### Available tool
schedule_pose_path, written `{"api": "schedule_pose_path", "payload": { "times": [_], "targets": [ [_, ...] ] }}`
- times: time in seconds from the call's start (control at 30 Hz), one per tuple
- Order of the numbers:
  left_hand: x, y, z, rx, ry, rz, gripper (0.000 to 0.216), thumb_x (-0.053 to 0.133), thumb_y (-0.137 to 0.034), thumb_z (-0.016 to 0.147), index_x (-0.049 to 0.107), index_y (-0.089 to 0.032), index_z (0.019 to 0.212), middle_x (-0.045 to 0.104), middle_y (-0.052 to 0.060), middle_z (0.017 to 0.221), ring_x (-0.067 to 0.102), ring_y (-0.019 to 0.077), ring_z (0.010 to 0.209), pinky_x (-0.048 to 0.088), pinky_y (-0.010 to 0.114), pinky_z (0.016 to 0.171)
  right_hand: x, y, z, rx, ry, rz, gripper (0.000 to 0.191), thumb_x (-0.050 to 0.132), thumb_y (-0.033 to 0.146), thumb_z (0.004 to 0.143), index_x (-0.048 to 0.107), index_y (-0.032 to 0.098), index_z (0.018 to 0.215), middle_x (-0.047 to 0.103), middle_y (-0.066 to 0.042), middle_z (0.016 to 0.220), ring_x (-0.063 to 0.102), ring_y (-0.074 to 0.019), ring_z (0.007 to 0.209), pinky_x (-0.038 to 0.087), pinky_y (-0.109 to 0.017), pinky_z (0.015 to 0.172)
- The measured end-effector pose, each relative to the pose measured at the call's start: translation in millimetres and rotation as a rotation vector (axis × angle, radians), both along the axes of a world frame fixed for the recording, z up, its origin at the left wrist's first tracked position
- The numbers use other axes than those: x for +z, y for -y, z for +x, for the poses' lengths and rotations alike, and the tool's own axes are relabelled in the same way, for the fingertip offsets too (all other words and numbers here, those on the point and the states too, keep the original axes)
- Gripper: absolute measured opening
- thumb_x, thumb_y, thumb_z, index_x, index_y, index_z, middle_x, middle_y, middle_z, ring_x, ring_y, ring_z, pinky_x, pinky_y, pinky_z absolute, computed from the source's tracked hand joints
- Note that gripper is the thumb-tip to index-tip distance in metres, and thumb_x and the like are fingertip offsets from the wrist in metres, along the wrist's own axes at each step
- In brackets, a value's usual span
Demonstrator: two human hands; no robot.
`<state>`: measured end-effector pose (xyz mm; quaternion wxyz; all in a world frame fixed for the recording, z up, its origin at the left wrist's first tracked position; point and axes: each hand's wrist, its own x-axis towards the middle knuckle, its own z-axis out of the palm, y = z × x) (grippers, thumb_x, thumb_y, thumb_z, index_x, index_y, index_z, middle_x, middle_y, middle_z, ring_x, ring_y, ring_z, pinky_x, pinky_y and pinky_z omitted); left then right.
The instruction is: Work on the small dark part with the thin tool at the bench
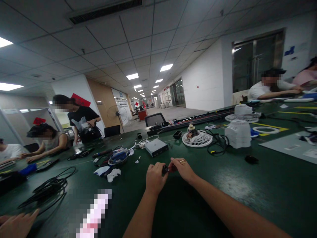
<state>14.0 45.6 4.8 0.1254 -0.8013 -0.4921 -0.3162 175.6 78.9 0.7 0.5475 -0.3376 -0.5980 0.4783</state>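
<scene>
Black part [165,170]: lower centre, pinched between both hands.
Left hand [155,177]: fingers curled, gripping it.
Right hand [182,168]: fingertips pinching it.
Table [223,185]: green.

Two hands of the wearer, left hand [155,178] and right hand [182,169], pinch one small dark part [165,170] between them. One other person's hand [15,224] at lower left of the frame. One green tabletop [247,188]. Two white fan grilles: one [197,138] centre right, one [242,117] further right. One grey box [156,147] at centre. One black cable bundle [48,190] at left. Five co-workers sit or stand round the edges; three left, two upper right.
</scene>
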Motion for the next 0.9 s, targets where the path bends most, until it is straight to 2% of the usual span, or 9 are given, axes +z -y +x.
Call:
{"api": "schedule_pose_path", "payload": {
  "times": [0.17,0.37,0.5,0.7,0.9],
  "targets": [
    [2.7,2.2,1.0,0.0,0.009,0.003,0.022,0.065,-0.023,0.08,0.06,-0.022,0.102,0.066,0.003,0.097,0.06,0.0202,0.087,0.042,0.035,0.077,1.3,-1.7,4.1,-0.094,-0.077,0.019,0.055,0.054,0.062,0.079,0.065,0.015,0.054,0.065,-0.007,0.054,0.061,-0.018,0.053,0.051,-0.032,0.059],
    [2.6,2.2,0.9,-0.023,-0.008,-0.003,0.019,0.063,-0.021,0.082,0.06,-0.021,0.1,0.067,0.003,0.096,0.06,0.0197,0.086,0.042,0.035,0.077,4.4,3.4,2.4,-0.088,0.094,0.105,0.05,0.05,0.054,0.083,0.067,0.016,0.056,0.066,-0.006,0.058,0.064,-0.0194,0.059,0.052,-0.031,0.063],
    [2.4,1.8,1.2,-0.013,0.009,0.004,0.022,0.066,-0.021,0.08,0.06,-0.021,0.101,0.066,0.002,0.098,0.06,0.0196,0.088,0.042,0.035,0.078,5.0,3.9,2.8,-0.133,0.089,0.102,0.049,0.049,0.052,0.084,0.066,0.016,0.056,0.066,-0.006,0.058,0.064,-0.0196,0.059,0.052,-0.031,0.064],
    [2.7,1.2,1.5,-0.008,-0.012,-0.011,0.022,0.066,-0.019,0.079,0.06,-0.021,0.1,0.067,0.001,0.096,0.06,0.0195,0.087,0.042,0.034,0.078,2.9,4.5,1.3,-0.032,0.046,0.111,0.046,0.052,0.052,0.083,0.067,0.015,0.059,0.067,-0.006,0.061,0.064,-0.0191,0.06,0.053,-0.031,0.064],
    [2.8,2.0,1.3,0.008,0.0,-0.002,0.023,0.064,-0.021,0.08,0.06,-0.021,0.103,0.066,0.003,0.098,0.06,0.0198,0.09,0.041,0.034,0.08,6.0,6.2,3.1,-0.147,0.062,0.141,0.049,0.048,0.051,0.085,0.066,0.016,0.056,0.066,-0.006,0.057,0.063,-0.0188,0.058,0.052,-0.03,0.063]
  ]
}}
